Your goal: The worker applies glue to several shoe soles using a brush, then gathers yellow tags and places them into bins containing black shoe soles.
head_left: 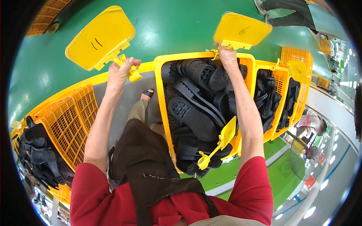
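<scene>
My left hand [117,73] is closed around the clip end of a yellow plastic tag [103,35], held up clear of the crates. Its flat plate tilts away toward the upper left. My right hand [228,58] grips the base of a second yellow tag [243,30] at the far rim of a yellow crate [161,101]; its fingers are partly hidden. A yellow clip [215,54] sits on that rim just beside it. Black shoe soles [192,116] fill this crate in a loose heap. Another yellow tag [227,132] lies slanted over the soles at the near side.
More yellow crates with black soles [267,98] stand in a row on the right, one bearing a yellow tag [298,71]. At left is another crate [69,124] beside piled soles [41,154]. A fan [309,152] and a seated person are at lower right; another person's legs [290,11] are beyond.
</scene>
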